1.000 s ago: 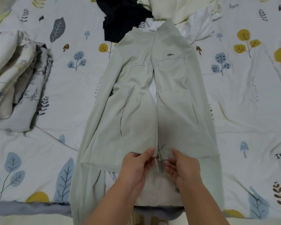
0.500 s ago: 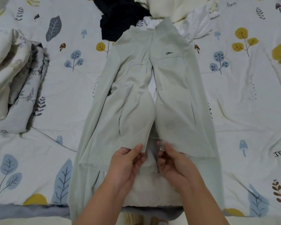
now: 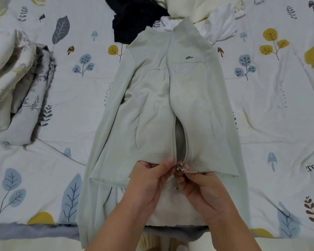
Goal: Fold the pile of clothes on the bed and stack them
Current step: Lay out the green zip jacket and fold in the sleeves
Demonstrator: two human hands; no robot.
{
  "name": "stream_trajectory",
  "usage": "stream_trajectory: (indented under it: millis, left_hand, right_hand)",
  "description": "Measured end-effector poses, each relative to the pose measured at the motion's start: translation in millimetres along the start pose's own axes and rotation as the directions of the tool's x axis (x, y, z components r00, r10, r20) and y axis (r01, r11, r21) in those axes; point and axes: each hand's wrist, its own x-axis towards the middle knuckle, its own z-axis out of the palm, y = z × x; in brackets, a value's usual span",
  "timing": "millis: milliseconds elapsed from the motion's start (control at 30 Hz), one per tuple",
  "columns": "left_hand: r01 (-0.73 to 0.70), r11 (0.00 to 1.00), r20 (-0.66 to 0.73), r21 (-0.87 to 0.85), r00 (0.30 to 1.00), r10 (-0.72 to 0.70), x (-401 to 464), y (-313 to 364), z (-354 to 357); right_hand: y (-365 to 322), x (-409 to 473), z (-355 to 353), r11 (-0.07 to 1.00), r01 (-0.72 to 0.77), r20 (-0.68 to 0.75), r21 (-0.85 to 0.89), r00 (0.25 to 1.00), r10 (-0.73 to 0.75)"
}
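A pale green zip jacket (image 3: 152, 105) lies face up on the bed, collar pointing away, with a small black logo on its right chest. Its front is parted in the lower half, showing the grey lining. My left hand (image 3: 149, 182) pinches the left front panel at the hem beside the zipper. My right hand (image 3: 201, 192) pinches the zipper slider and its cord pull (image 3: 184, 170) at the bottom of the right panel. Both sleeves lie along the jacket's sides. More clothes are heaped beyond the collar: a black garment (image 3: 132, 17) and cream and white pieces (image 3: 203, 11).
The bed sheet (image 3: 272, 113) is white with leaf, tree and mushroom prints. A bunched floral quilt (image 3: 16, 84) lies at the left. The bed's near edge (image 3: 34, 230) runs along the bottom of the view.
The two front panels, spread apart at the hem half a second ago, are now drawn together at the bottom. My right hand has taken hold of the zipper slider.
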Motion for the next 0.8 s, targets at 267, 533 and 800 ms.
stream_trajectory:
  millis: [267,533,800]
  left_hand:
    - [-0.093,0.995,-0.007,-0.036,0.996,0.093,-7.2,1.2,6.6]
    - [-0.143,0.990,-0.016,0.018,0.990,0.143,-12.9,0.6,10.2]
    - [-0.184,0.958,-0.009,0.222,0.982,0.190,-16.3,0.8,10.1]
  right_hand:
    - [-1.7,-12.0,7.4,0.978,0.134,0.023,-0.160,0.991,-0.132]
    - [0.4,-17.4,9.4,0.953,0.206,-0.014,-0.223,0.977,-0.214]
    - [0.8,-22.8,5.4,0.924,0.259,-0.062,-0.281,0.956,-0.287]
